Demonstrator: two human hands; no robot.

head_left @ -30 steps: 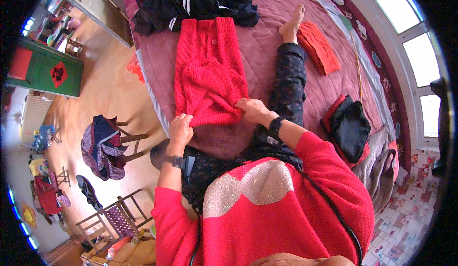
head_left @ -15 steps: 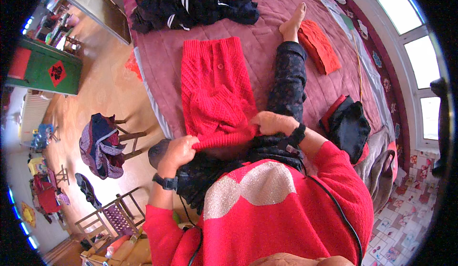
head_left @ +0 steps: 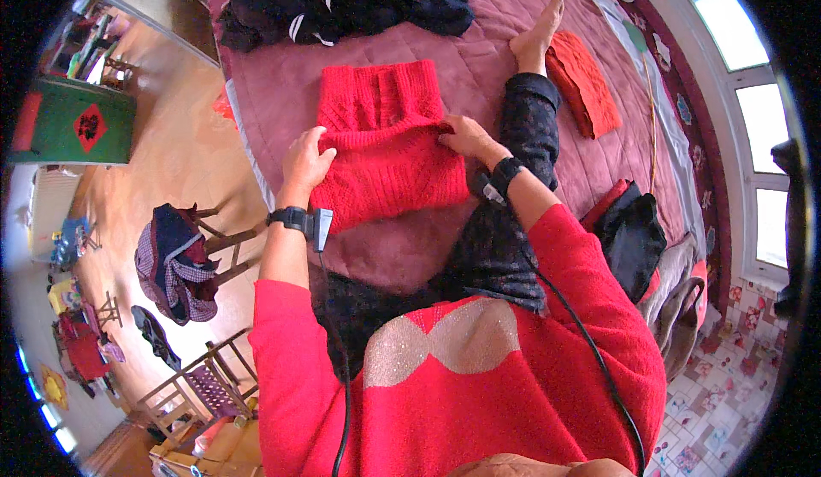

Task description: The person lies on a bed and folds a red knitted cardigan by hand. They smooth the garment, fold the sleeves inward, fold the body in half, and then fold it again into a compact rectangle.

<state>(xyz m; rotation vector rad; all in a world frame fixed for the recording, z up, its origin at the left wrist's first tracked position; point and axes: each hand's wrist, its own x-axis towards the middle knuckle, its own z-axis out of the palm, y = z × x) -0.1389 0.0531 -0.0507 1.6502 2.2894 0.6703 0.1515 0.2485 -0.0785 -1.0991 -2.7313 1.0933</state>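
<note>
A red knitted cardigan [head_left: 389, 173] lies on the bed in front of me, its near part doubled over toward its far part. My left hand [head_left: 308, 159] grips the left end of the folded-over edge, thumb on top. At the right end of that same edge, my right hand [head_left: 469, 139] pinches the knit. The edge stretches between both hands across the middle of the garment. Beyond it, the cardigan's far ribbed end [head_left: 376, 79] lies flat.
Dark clothes with white stripes [head_left: 342, 2] are heaped at the bed's far side. An orange folded knit [head_left: 583, 84] lies beside my outstretched leg [head_left: 530, 114]. A black garment [head_left: 631, 238] is at the right. Left of the bed, a stool bears clothes [head_left: 175, 263].
Both hands have moved away from my body, carrying the near edge of the cardigan over its middle. The garment now looks shorter and doubled.
</note>
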